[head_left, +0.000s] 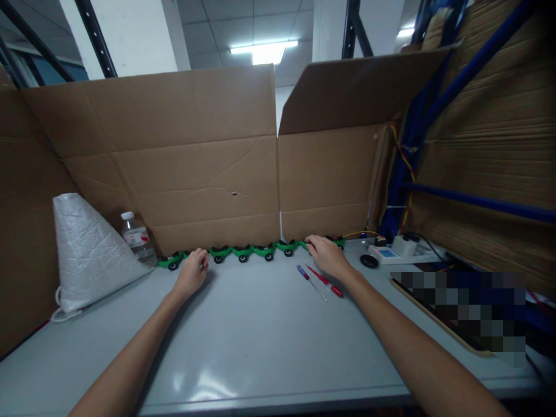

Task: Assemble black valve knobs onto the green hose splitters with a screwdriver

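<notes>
A row of small green toy cars (242, 253) with black wheels stands along the back of the table, against the cardboard. My left hand (194, 271) is closed at the left part of the row, its fingers curled around a toy car that is mostly hidden. Just left of it stands another green toy car (172, 262). Farther right, my right hand (326, 255) reaches over the row with bent fingers on a toy car (303, 245), of which only small green parts show. Below that hand lie a blue-handled screwdriver (304, 273) and a red-handled screwdriver (335, 290).
A silvery-white padded bag (89, 260) and a plastic bottle (138, 240) stand at the left. At the right are a black round lid (369, 262), a white power strip (397, 253) with cables, and a blurred-out flat device (452, 313). Cardboard walls (208, 185) enclose the table (256, 336).
</notes>
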